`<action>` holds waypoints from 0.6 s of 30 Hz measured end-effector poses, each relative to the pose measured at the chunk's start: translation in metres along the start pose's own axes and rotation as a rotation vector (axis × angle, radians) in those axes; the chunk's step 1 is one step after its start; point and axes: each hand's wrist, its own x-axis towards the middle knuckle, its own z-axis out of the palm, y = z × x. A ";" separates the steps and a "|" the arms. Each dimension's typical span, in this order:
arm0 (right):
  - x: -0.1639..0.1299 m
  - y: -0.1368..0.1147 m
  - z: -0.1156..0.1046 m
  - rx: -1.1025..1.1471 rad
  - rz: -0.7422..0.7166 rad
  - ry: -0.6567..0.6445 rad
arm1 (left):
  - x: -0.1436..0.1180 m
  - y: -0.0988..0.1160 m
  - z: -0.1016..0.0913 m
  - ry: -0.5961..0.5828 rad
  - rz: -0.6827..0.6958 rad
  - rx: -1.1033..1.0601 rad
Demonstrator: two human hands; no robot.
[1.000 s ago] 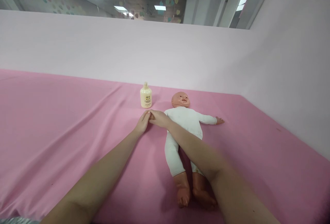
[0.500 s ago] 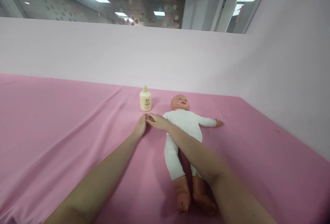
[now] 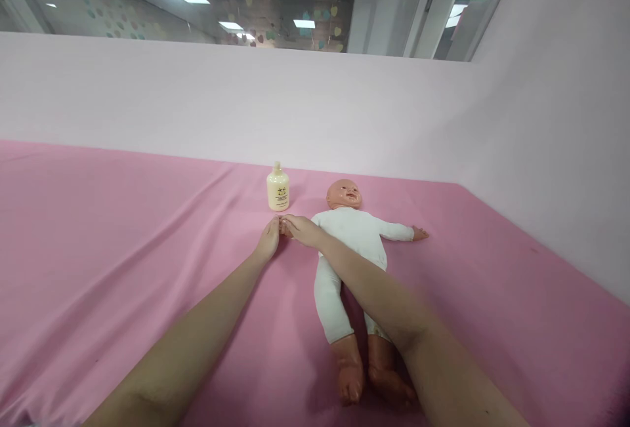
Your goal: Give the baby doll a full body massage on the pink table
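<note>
A baby doll [image 3: 355, 235] in a white suit lies on its back on the pink sheet [image 3: 123, 243], head towards the wall and bare feet towards me. My right hand [image 3: 301, 230] reaches across its chest and closes over the arm on the left side, hiding that arm. My left hand [image 3: 268, 241] lies on the sheet beside it, fingertips meeting the right hand's at the doll's small hand. The doll's other arm [image 3: 403, 233] stretches out to the right. A cream lotion bottle [image 3: 277, 188] stands upright just beyond my hands.
A pale pink wall [image 3: 295, 105] runs along the far edge of the sheet and turns along the right side [image 3: 556, 151]. Long folds cross the sheet on the left. Ceiling lights and a room show above the wall.
The view has tilted slightly. Both hands stay at the doll's arm, with only small shifts of the fingers. The doll and the bottle have not moved.
</note>
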 end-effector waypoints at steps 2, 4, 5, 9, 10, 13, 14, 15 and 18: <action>0.000 0.001 0.000 -0.001 0.012 -0.007 | 0.000 0.000 0.000 -0.006 0.003 0.003; 0.000 0.001 0.000 -0.007 0.024 -0.019 | 0.000 0.001 -0.001 -0.012 0.001 0.008; 0.000 0.001 -0.001 -0.010 0.028 -0.024 | 0.000 0.002 0.000 -0.014 0.000 0.011; 0.000 0.000 -0.002 0.001 0.031 -0.033 | -0.001 0.006 0.001 -0.015 -0.010 0.021; 0.000 0.000 -0.002 0.006 0.031 -0.033 | -0.001 0.007 0.001 -0.015 -0.012 0.019; 0.000 -0.001 -0.002 0.015 0.032 -0.035 | -0.001 0.009 0.001 -0.018 -0.017 0.012; -0.001 -0.001 -0.002 0.015 0.035 -0.035 | -0.001 0.009 0.001 -0.019 -0.022 0.015; -0.001 -0.001 -0.003 0.012 0.040 -0.034 | -0.001 0.009 0.001 -0.019 -0.027 0.019; -0.001 -0.003 -0.003 0.007 0.063 -0.026 | 0.000 0.007 0.000 -0.019 -0.030 0.015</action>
